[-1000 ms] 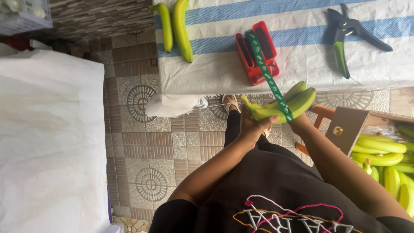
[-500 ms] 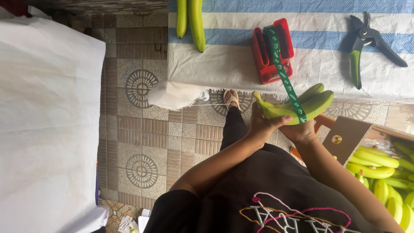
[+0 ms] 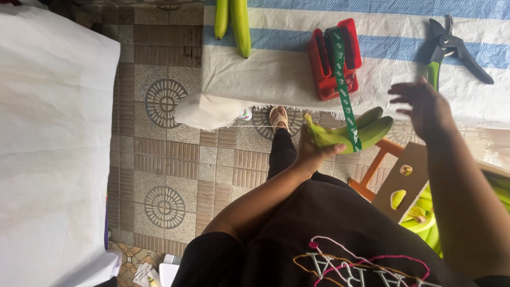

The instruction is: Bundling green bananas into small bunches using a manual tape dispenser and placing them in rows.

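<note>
The left hand (image 3: 311,151) gripped green bananas (image 3: 348,133) off the table's near edge, taped to a red dispenser (image 3: 334,58); the right hand (image 3: 422,106) hovered open, empty. One-handed, the bunch risked slipping and dragging the tape (image 3: 344,90).

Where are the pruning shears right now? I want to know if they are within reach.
In the head view, the pruning shears lie at top right on the striped cloth, just above the raised right hand, right of the red dispenser.
</note>
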